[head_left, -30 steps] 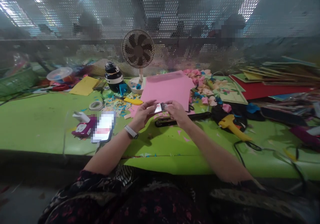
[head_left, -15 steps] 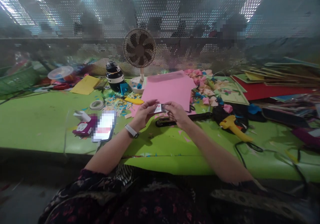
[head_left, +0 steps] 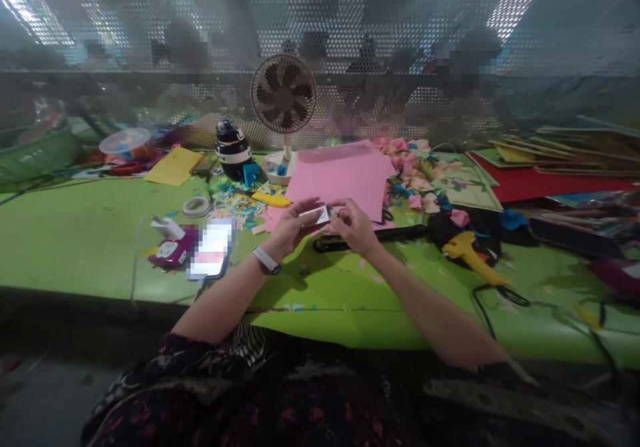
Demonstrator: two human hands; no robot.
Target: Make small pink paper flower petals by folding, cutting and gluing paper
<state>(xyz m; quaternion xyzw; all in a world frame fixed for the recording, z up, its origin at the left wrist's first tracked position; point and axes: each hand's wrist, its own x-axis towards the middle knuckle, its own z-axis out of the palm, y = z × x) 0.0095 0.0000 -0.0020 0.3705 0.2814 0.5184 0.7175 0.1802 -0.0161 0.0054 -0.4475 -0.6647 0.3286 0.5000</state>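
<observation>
My left hand (head_left: 291, 228), with a white watch on its wrist, is closed on a small white box (head_left: 320, 216) at the middle of the view. My right hand (head_left: 356, 226) pinches at the right end of that box; whatever its fingertips hold there is too small to make out. Both hands are above the front edge of a pink sheet (head_left: 343, 179). Just below them a long black tool (head_left: 400, 232) lies on the green table (head_left: 320, 280).
A lit phone (head_left: 212, 248) and a purple device (head_left: 173, 250) lie at left. Behind stand a black bottle (head_left: 233, 150) and a fan (head_left: 284, 94). A yellow cutter (head_left: 271, 199) lies among paper scraps. At right are a yellow glue gun (head_left: 473, 257) with its cord and stacked sheets (head_left: 555, 180).
The white box has turned in my left hand, and its red print no longer shows. My right fingers have curled more at its end. The view has shifted slightly.
</observation>
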